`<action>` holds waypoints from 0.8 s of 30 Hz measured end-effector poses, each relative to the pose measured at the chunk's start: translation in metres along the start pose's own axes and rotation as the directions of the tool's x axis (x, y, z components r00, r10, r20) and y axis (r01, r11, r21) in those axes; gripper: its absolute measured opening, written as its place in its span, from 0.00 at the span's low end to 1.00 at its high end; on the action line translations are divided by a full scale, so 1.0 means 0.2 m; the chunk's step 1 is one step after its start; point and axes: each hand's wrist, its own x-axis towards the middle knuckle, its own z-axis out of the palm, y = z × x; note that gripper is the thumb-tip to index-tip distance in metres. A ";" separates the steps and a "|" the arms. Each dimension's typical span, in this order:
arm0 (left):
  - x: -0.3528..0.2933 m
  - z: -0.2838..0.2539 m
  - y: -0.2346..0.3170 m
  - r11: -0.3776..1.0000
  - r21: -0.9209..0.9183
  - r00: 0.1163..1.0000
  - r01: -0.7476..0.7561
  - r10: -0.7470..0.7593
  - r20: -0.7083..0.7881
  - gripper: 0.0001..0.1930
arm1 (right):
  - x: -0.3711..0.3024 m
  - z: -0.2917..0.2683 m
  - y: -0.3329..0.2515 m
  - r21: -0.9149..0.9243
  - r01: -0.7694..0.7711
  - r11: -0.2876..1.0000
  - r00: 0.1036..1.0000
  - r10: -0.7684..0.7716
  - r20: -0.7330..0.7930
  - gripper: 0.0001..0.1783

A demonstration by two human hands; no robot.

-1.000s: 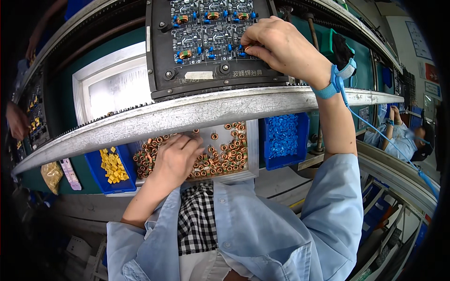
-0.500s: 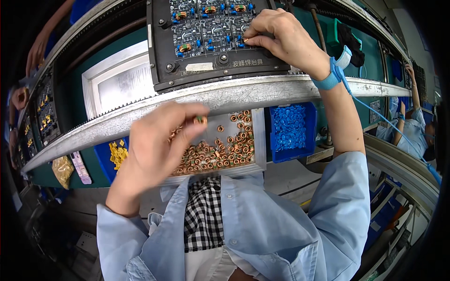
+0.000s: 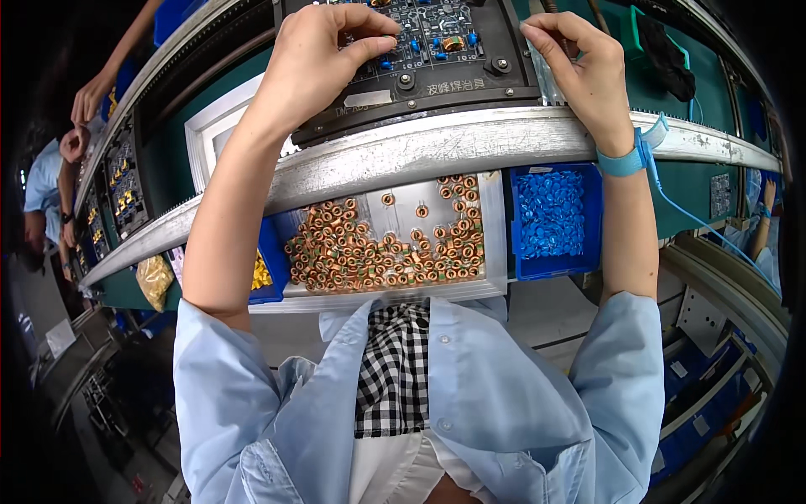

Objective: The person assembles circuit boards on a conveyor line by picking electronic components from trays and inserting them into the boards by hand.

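Observation:
My left hand [image 3: 323, 63] reaches over a black fixture [image 3: 453, 99] that carries dark circuit boards [image 3: 420, 46]. Its thumb and forefinger are pinched above a board near blue disc parts; whatever lies between them is hidden. A copper-wound ring coil [image 3: 453, 43] sits on the right-hand board among more blue parts. Beyond the fixture's right edge is my right hand [image 3: 583, 71], thumb and forefinger tips close together and the other fingers curled. I cannot make out anything in that pinch. A strip of clear film [image 3: 546, 77] shows beside the thumb. A blue band circles my right wrist.
A metal rail [image 3: 403, 149] crosses between the fixture and me. Nearer stand a tray [image 3: 495, 244] of loose ring coils, a blue bin [image 3: 554, 270] of blue discs and a bin of yellow parts [image 3: 261, 273]. Co-workers' arms [image 3: 105, 80] show at far left.
My left hand has moved from above the coil tray, a coil in its fingers, to the boards. My right hand has let go of a coil on the right-hand board and shifted right.

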 end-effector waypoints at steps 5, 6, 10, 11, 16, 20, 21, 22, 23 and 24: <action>0.01 0.02 -0.03 0.986 0.141 0.995 -0.094 0.097 -0.018 0.08 | 0.00 0.03 0.06 0.091 0.037 0.995 0.999 -0.035 -0.026 0.02; 0.01 0.03 -0.04 0.978 0.156 0.989 -0.137 0.143 -0.031 0.08 | 0.00 0.03 0.07 0.090 0.062 0.994 0.998 -0.059 -0.031 0.02; 0.01 0.03 -0.04 0.963 0.193 0.980 -0.187 0.196 -0.027 0.08 | -0.01 0.03 0.07 0.086 0.054 0.995 0.998 -0.053 -0.019 0.01; 0.00 0.03 -0.03 0.961 0.202 0.980 -0.191 0.200 -0.023 0.08 | -0.02 0.03 0.07 0.082 0.041 0.996 0.999 -0.040 -0.008 0.01; 0.00 0.02 0.00 0.945 0.244 0.974 -0.218 0.227 -0.007 0.08 | -0.03 0.03 0.08 0.059 0.036 0.998 0.999 -0.036 0.001 0.01; -0.01 0.02 0.00 0.943 0.246 0.973 -0.222 0.231 -0.008 0.08 | -0.04 0.04 0.10 0.056 0.027 0.998 1.000 -0.027 0.007 0.01; -0.02 0.03 0.00 0.945 0.243 0.973 -0.221 0.231 -0.011 0.08 | -0.04 0.04 0.10 0.057 0.021 0.998 1.000 -0.022 0.011 0.01; -0.02 0.03 0.00 0.946 0.239 0.973 -0.220 0.230 -0.015 0.08 | -0.04 0.04 0.11 0.058 0.015 0.998 1.000 -0.016 0.015 0.01; -0.02 0.03 0.00 0.946 0.239 0.973 -0.220 0.230 -0.013 0.08 | -0.04 0.04 0.10 0.059 0.014 0.998 1.000 -0.015 0.014 0.01; -0.02 0.02 0.00 0.946 0.245 0.975 -0.215 0.223 -0.007 0.08 | -0.04 0.04 0.10 0.067 0.020 0.998 1.000 -0.021 0.009 0.01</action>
